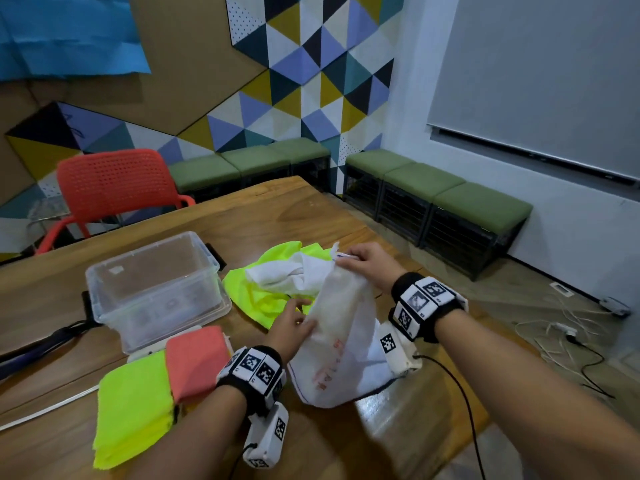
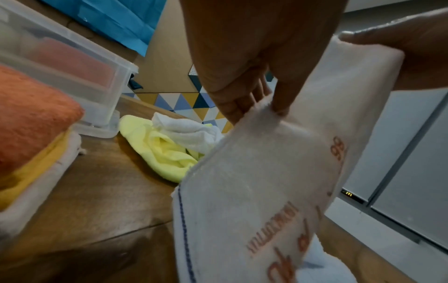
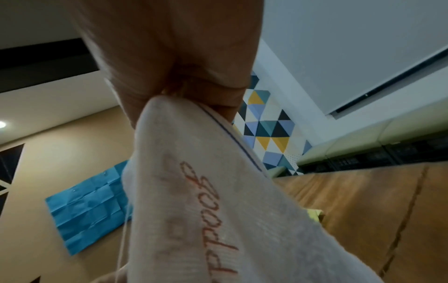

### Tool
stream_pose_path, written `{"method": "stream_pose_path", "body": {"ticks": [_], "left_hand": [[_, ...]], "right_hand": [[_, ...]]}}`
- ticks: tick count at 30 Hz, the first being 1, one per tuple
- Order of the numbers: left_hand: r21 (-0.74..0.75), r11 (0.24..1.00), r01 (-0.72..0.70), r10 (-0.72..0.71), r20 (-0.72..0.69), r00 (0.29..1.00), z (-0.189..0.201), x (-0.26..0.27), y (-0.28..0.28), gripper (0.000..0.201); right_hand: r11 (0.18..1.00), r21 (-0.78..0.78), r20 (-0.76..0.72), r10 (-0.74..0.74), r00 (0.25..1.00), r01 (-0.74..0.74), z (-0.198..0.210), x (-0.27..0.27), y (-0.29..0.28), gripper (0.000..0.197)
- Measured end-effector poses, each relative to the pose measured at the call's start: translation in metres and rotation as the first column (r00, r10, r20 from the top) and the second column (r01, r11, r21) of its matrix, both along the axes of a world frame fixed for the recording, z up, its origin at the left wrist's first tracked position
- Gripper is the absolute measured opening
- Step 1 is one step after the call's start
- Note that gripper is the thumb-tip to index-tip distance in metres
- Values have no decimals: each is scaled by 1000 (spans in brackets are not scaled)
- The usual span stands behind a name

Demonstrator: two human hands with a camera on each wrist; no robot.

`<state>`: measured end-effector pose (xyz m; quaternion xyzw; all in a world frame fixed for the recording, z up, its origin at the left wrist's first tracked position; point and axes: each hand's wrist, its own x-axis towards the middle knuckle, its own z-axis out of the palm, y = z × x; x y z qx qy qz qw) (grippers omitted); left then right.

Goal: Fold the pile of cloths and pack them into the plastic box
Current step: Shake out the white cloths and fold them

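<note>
A white cloth with red lettering and a blue stitched edge (image 1: 343,334) (image 2: 266,181) (image 3: 206,201) hangs above the table. My right hand (image 1: 360,261) (image 3: 194,92) pinches its top corner. My left hand (image 1: 294,323) (image 2: 254,103) pinches its side edge lower down. Behind it lies the unfolded pile: a neon yellow cloth (image 1: 256,292) (image 2: 164,153) with a crumpled white cloth (image 1: 287,271) (image 2: 189,132) on top. The clear plastic box (image 1: 156,289) (image 2: 72,63) stands to the left, with nothing showing inside from the head view. Folded cloths lie near me: a coral one (image 1: 197,362) (image 2: 31,122) and a neon yellow one (image 1: 135,407).
The wooden table (image 1: 263,216) (image 3: 363,210) stretches back to a red chair (image 1: 114,188). Green benches (image 1: 436,188) line the walls. Cables (image 1: 568,341) lie on the floor at right. A black cable (image 1: 464,403) runs from my right wrist across the table's near corner.
</note>
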<state>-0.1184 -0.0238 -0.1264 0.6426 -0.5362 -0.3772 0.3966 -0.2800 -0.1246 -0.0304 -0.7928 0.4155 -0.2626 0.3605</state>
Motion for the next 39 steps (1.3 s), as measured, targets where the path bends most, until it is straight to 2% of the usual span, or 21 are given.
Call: {"method": "stream_pose_path", "body": {"ticks": [1,3,6,8,14,17,19,20,22,26,29,31,33,35,39], "left_hand": [[-52,998,-44,41,-51,998,3,-3,0,24],[-204,977,-62,53,-51,997,13,-7,2,23],[-350,936,40,-47,-12,999,30,-14,4,13],[-354,932,75,-85,-11,996,38,-17,4,11],[-266,963,34,-66,-112,991,40,-24,4,51],[-187,979,77,-104,-141,984,36,-24,6,46],[-157,984,84,-100,-93,991,32,-21,6,32],[-158,985,64,-77,-75,994,31,-19,6,23],[-171,985,-31,19,-72,997,26,-10,4,7],[-219,949,-228,208,-109,972,30,16,0,26],[-302,899,-318,320,-44,946,43,27,-4,18],[-354,860,-367,384,-22,923,55,29,-7,19],[-385,832,-399,416,-44,908,68,28,-10,17],[-401,813,-422,428,-80,900,81,28,-12,18],[-529,742,-411,426,-102,899,107,27,-3,21]], "right_hand": [[999,-37,1,-13,1000,13,5,0,0,38],[993,-111,12,-48,999,49,21,0,1,42],[977,-212,-17,-26,1000,22,50,0,2,33],[961,-277,-40,8,999,-19,67,0,1,29],[929,-370,78,33,996,-2,109,-5,-1,16],[916,-398,124,-2,992,51,121,-11,-1,28],[908,-406,144,-50,988,105,126,-15,-2,21],[902,-410,155,-77,985,135,127,-18,-4,16],[877,-435,181,-138,974,205,127,-25,-7,22],[834,-428,226,-275,934,349,116,-49,-14,27],[833,-337,245,-372,895,438,94,-65,-17,18],[837,-249,248,-431,868,487,76,-73,-18,21],[835,-190,234,-473,850,517,60,-79,-15,24],[829,-167,237,-491,838,533,48,-83,-11,20],[821,-135,310,-496,811,554,52,-86,6,27]]}}
